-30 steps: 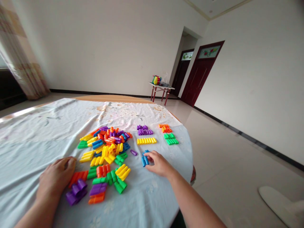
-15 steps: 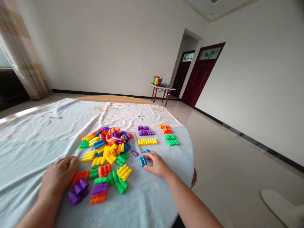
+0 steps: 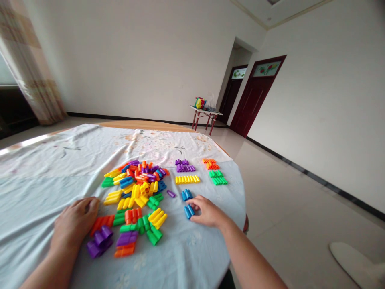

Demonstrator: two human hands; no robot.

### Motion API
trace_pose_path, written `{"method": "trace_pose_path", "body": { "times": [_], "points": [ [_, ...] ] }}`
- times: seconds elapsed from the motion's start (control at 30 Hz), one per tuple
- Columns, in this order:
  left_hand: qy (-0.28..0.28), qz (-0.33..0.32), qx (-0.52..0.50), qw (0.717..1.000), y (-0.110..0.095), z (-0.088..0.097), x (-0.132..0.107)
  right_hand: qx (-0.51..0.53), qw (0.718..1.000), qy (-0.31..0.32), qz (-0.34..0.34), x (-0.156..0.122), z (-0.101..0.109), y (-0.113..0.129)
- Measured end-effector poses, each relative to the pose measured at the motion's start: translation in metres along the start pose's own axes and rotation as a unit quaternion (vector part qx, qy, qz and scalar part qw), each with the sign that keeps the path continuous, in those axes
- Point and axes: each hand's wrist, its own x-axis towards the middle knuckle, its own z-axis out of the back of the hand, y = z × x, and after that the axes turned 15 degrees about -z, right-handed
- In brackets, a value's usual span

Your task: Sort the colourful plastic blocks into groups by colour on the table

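My right hand (image 3: 209, 211) pinches a blue toy block (image 3: 189, 211) made of joined tubes between thumb and fingers, low over the cloth. Just beyond it lies another blue block (image 3: 187, 195). To the left is a single purple tube piece (image 3: 171, 194). My left hand (image 3: 75, 218) rests palm down on the table with loosely bent fingers, holding nothing that I can see. Beside it are an orange block (image 3: 102, 224) and a purple block (image 3: 100, 241). A mixed pile of coloured blocks (image 3: 141, 180) spreads between the hands.
Beyond my right hand lie a yellow row (image 3: 187, 179), purple blocks (image 3: 184, 165), orange blocks (image 3: 211, 163) and green blocks (image 3: 218, 177). The tablecloth (image 3: 168, 261) has wrinkles. The round table's edge curves along the right. Behind stands a small table (image 3: 207, 111) with bags.
My right hand has moved a little right and toward me with one blue block, opening a gap from the other blue block. My left hand has stayed in place.
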Motion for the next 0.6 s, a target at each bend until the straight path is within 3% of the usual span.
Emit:
{"method": "trace_pose_path", "body": {
  "times": [0.23,0.37,0.6],
  "points": [
    [0.01,-0.002,-0.001,1.0,0.0,0.0,0.0,-0.013,0.987,-0.142,0.07,0.028,0.001,-0.005],
    [0.017,0.006,-0.002,1.0,-0.003,0.002,-0.001,-0.018,0.991,-0.12,0.053,0.041,-0.011,-0.01],
    [0.014,0.011,-0.005,1.0,-0.007,0.004,-0.001,-0.009,0.993,-0.108,0.055,0.031,-0.016,-0.008]
  ]
}}
